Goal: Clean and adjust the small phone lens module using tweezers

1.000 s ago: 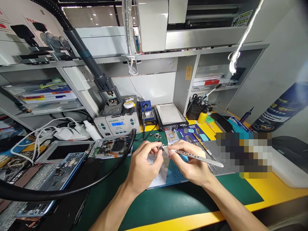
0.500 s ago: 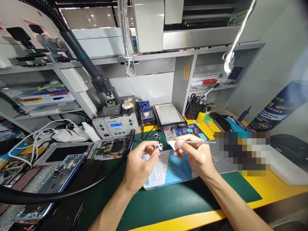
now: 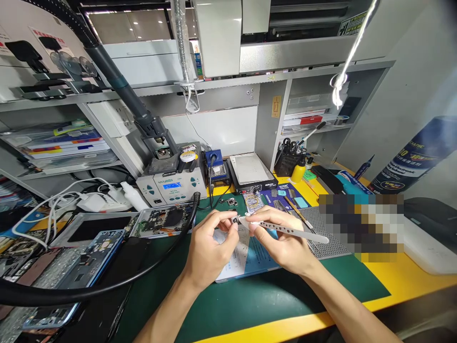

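We held a small camera module pinched between the thumb and fingertips of our left hand, raised just above the middle of the tabletop. Our right hand was closed around silver tweezers, whose tip met the module's right side. Beneath both hands a blue and white card lay on the green mat. An opened phone lay to the left, before the rework station near the tabletop's back edge.
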Motion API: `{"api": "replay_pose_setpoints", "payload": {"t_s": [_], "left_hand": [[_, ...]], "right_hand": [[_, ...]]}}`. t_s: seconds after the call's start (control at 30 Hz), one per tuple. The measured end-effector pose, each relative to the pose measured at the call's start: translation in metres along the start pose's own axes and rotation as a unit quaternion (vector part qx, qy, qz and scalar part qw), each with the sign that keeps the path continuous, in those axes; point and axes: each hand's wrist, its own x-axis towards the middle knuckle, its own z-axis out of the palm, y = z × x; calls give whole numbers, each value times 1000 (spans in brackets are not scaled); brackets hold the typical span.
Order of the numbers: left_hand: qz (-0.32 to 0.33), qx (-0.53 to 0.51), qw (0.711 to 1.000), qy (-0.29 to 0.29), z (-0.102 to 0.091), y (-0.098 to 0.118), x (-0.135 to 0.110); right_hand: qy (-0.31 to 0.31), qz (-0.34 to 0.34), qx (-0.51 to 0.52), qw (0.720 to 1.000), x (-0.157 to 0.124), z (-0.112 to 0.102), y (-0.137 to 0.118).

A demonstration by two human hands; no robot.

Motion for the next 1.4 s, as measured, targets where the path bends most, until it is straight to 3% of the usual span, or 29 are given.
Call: {"api": "replay_pose_setpoints", "payload": {"t_s": [0.23,0.7,0.83,0.93,1.07,1.17,1.4], "left_hand": [[34,21,999,2,1,0,1],[53,30,998,3,2,-2,0],[30,17,999,5,1,-2,1],[-11,-6,1000,8,0,-1,1],[-64,-40,997,10,-2,2,1],[-81,-57,995,13,-3,3,1],[-83,-52,995,8,-3,3,2]], "right_hand": [[-7,-38,-31,999,-2,1,1],[-15,17,-29,999,0,0,1],[-13,99,49,994,1,0,1],[2,177,182,967,3,-1,5],[28,221,292,930,5,-3,12],[29,233,305,923,6,-3,13],[6,202,228,952,5,0,5]]}}
